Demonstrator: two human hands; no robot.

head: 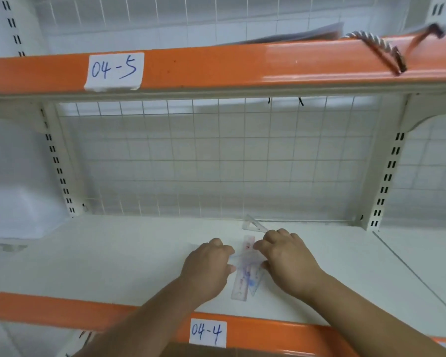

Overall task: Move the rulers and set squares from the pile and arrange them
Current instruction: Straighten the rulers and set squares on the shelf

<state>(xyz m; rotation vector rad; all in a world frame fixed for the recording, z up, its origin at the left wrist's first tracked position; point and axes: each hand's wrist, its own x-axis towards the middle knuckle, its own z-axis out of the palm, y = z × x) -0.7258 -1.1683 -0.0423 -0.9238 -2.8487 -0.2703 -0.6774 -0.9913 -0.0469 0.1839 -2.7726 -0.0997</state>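
Looking at the lower middle of the frame, the pile (243,275) of see-through rulers and set squares lies on the white shelf (113,253). The left hand (206,266) and right hand (287,260) curl their fingers in at its edges. The tips are tucked under, so I can't tell if either actually grips. One faint set square (254,225) lies just behind, barely visible.

cream metal shelving (113,253) with orange front rails (216,65), a wire-grid back (191,161) and white tiled wall (422,171) behind.
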